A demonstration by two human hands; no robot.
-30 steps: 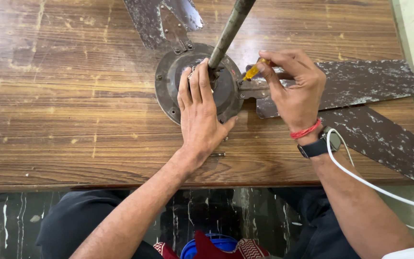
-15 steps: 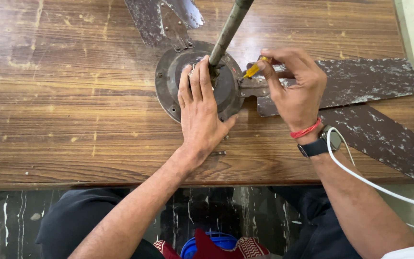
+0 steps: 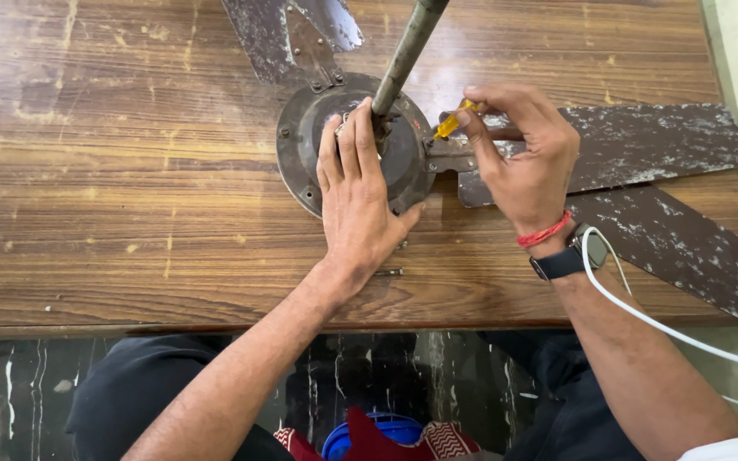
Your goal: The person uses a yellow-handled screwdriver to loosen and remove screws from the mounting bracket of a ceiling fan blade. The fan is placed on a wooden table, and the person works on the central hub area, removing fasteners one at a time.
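Mid-unscrewing blade bracket: left hand (image 3: 360,201) flat, open, pressing fan motor (image 3: 305,141); right hand (image 3: 523,162) pinching yellow screwdriver (image 3: 453,122). Next likely needs steady turning, firm bracing.

No packages, labels or signs in view.

One screen-bearing thing only: a dark wristwatch (image 3: 567,259) on the right wrist, at right of scene, over the near part of the bench (image 3: 113,213). Band black, strapped round the wrist just near of a red thread bracelet (image 3: 545,232). The watch body shows as a small rounded-rectangular block, grey-black, at the outer side of the wrist. Its face is turned mostly away; whether the screen is lit or dark cannot be told. A white cable (image 3: 642,316) crosses just beside the watch body.
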